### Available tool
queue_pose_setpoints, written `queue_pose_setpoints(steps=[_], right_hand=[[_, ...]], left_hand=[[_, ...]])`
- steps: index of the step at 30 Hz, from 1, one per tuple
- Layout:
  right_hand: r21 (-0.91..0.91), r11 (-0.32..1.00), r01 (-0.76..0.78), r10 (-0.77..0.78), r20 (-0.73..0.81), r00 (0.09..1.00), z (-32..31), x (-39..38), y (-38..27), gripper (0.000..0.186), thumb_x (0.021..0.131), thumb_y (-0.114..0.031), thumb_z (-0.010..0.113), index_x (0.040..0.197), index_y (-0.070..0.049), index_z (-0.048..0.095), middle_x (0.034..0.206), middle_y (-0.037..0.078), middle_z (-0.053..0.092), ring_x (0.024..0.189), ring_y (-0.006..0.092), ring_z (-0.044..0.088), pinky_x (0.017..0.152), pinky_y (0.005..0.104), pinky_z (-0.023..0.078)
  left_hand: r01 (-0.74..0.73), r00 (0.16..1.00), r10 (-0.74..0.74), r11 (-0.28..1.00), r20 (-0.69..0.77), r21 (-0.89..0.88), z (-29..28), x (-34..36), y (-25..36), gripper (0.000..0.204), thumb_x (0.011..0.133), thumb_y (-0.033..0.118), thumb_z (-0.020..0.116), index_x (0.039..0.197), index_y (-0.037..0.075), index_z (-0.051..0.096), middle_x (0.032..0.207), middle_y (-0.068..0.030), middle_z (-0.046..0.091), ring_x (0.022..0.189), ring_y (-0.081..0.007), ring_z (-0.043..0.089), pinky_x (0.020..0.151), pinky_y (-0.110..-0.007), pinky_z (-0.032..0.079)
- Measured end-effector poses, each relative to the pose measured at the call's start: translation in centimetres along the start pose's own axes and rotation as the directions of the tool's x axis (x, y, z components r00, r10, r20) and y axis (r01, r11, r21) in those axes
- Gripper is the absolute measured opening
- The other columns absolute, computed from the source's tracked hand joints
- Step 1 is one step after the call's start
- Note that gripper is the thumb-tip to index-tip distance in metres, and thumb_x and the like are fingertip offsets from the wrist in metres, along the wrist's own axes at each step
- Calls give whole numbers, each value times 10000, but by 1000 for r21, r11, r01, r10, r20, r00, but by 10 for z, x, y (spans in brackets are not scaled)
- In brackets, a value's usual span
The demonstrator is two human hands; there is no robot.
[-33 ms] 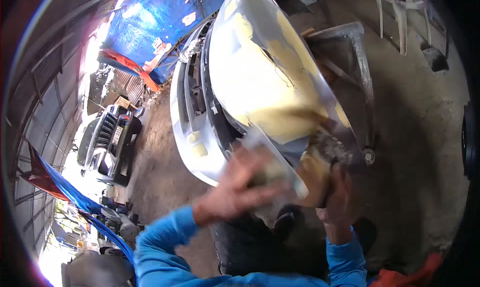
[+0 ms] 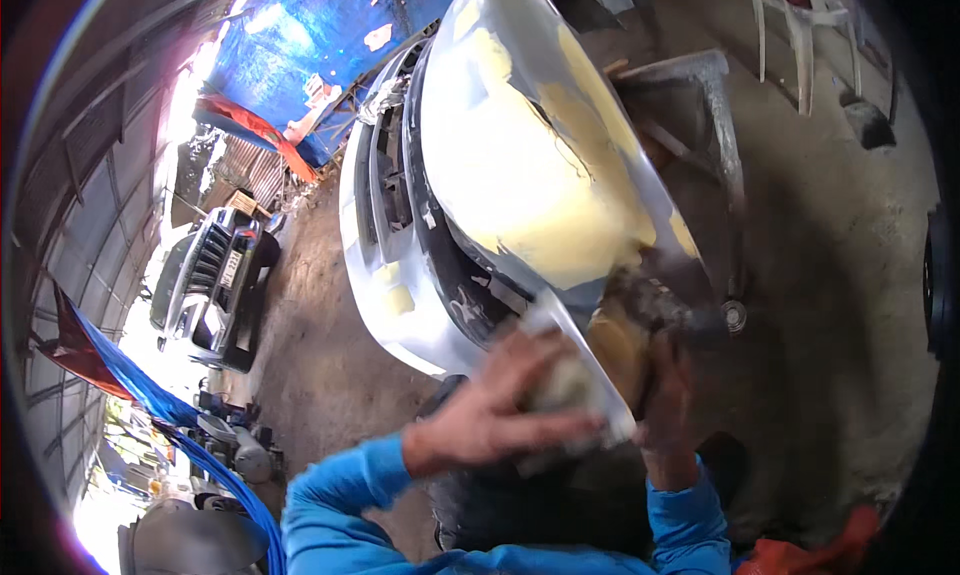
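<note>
A car bumper (image 2: pixel 540 190), white and grey with yellowish filler patches, stretches away in front of me. My left hand (image 2: pixel 510 400) is closed on a flat, pale-edged plate (image 2: pixel 590 360), fingers spread over its face beside a pale lump (image 2: pixel 562 385). The plate is tilted below the bumper's near end. My right hand (image 2: pixel 668 400), smeared by motion, is beside a tan, flat-looking piece (image 2: pixel 618 355) at the bumper's near corner. Whether it grips that piece I cannot make out; its fingers are blurred.
A grey metal stand (image 2: pixel 725 125) is right of the bumper, with a white plastic chair (image 2: pixel 800 45) farther right. A vehicle front (image 2: pixel 220 285) stands at the left. Blue tarp (image 2: pixel 340 35) hangs at the back. Red cloth (image 2: pixel 820 550) lies at the lower right.
My left hand and the plate have moved slightly down and to the right, showing more of the bumper's dark lower part. My right hand stays near the tan piece.
</note>
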State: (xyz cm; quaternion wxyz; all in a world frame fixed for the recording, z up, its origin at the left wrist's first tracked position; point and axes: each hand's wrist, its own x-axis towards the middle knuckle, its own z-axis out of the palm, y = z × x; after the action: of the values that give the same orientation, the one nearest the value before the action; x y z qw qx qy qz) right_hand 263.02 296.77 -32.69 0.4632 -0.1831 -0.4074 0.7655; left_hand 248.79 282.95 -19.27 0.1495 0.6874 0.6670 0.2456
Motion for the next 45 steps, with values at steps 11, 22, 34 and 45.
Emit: queue_pose_setpoints(steps=[11, 22, 34, 45], right_hand=[[441, 866, -237, 269, -9, 963, -9, -14, -60, 420, 1062, -350, 454, 1308, -25, 555, 1134, 114, 673, 992, 230, 684, 862, 394, 578], [426, 891, -153, 230, -134, 964, -36, -27, -38, 443, 1032, -335, 544, 1345, -25, 501, 1204, 123, 642, 1050, 247, 673, 880, 407, 591], [445, 880, -164, 267, -180, 947, -40, -18, -25, 402, 1053, -305, 502, 1336, -20, 509, 1199, 132, 646, 1055, 238, 673, 892, 393, 588], [449, 875, -182, 311, -232, 922, -37, -16, -24, 415, 1044, -279, 508, 1380, -44, 451, 1238, 148, 609, 1068, 280, 662, 870, 433, 603]], left_hand=[[-46, 963, 197, 791, -182, 610, -47, -11, -38, 566, 859, 150, 679, 1370, 368, 570, 1450, -141, 454, 1397, -415, 401, 1132, -644, 311], [-257, 849, 490, 51, 200, 965, -123, 108, -8, 574, 813, 319, 671, 1308, 569, 522, 1395, -47, 505, 1355, -353, 439, 1121, -663, 341], [-321, 859, 427, 19, 283, 947, -129, 131, -25, 528, 830, 263, 625, 1285, 521, 555, 1343, -33, 510, 1338, -318, 442, 1104, -683, 359], [-294, 851, 469, 56, 235, 954, -121, 124, -51, 492, 817, 281, 678, 1234, 537, 621, 1393, -42, 483, 1364, -341, 414, 1138, -615, 342]])
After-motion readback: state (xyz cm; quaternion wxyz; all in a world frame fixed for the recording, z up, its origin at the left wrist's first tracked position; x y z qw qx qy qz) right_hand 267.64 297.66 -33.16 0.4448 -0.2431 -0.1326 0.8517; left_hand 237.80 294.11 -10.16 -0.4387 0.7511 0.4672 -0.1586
